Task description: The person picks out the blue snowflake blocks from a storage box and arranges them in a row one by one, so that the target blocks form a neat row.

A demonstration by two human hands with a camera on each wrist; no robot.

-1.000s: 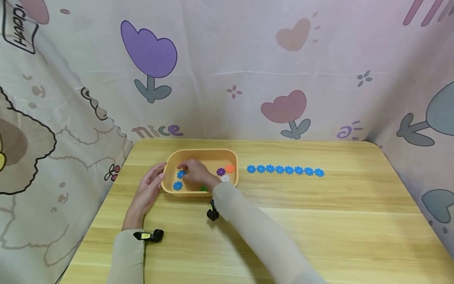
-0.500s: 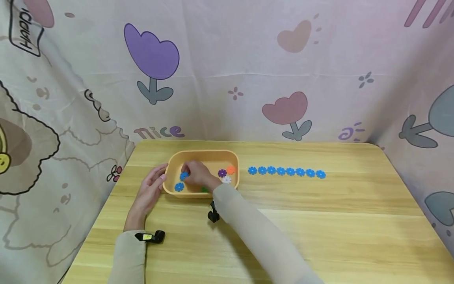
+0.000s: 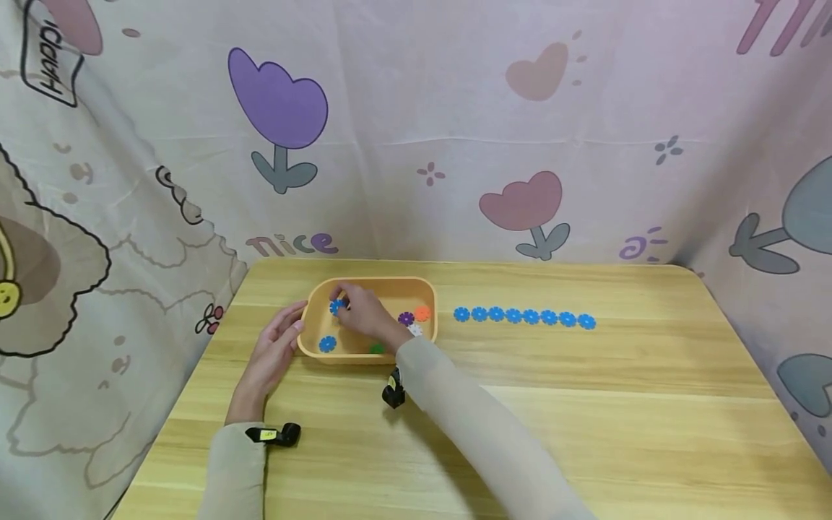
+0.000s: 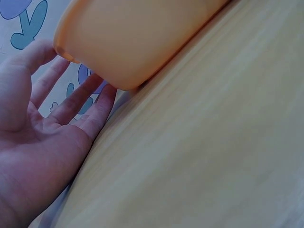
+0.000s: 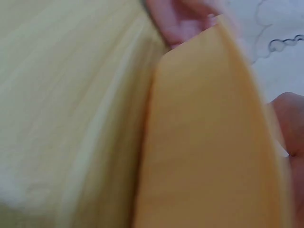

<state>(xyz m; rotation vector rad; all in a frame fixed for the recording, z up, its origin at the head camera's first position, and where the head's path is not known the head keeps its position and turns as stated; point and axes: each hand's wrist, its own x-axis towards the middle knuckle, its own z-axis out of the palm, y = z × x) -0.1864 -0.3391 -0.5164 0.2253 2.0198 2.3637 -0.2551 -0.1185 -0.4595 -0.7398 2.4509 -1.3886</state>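
Observation:
A yellow-orange plastic tray (image 3: 393,290) stands on the wooden table. At its left end my left hand (image 3: 273,350) touches the rim with thumb and fingertips, the fingers fairly straight; the left wrist view shows this hand (image 4: 42,128) against the tray's outer wall (image 4: 128,42). Inside the tray, my right hand (image 3: 367,314) pinches a blue snowflake-shaped disc (image 3: 335,308) near the left side. Another blue disc (image 3: 328,344) lies at the front left. A purple disc (image 3: 406,318), an orange one (image 3: 422,313), a white one (image 3: 415,330) and a green one (image 3: 377,349) lie further right.
Right of the tray, several blue discs (image 3: 531,317) form a row on the table (image 3: 585,404). A patterned cloth (image 3: 390,108) hangs behind the table and at its sides. In the blurred right wrist view, the tray's wall (image 5: 204,142) fills the middle.
The right hand has taken hold of the blue disc and lifted it slightly toward the tray's back left. My left hand stays at the tray's end.

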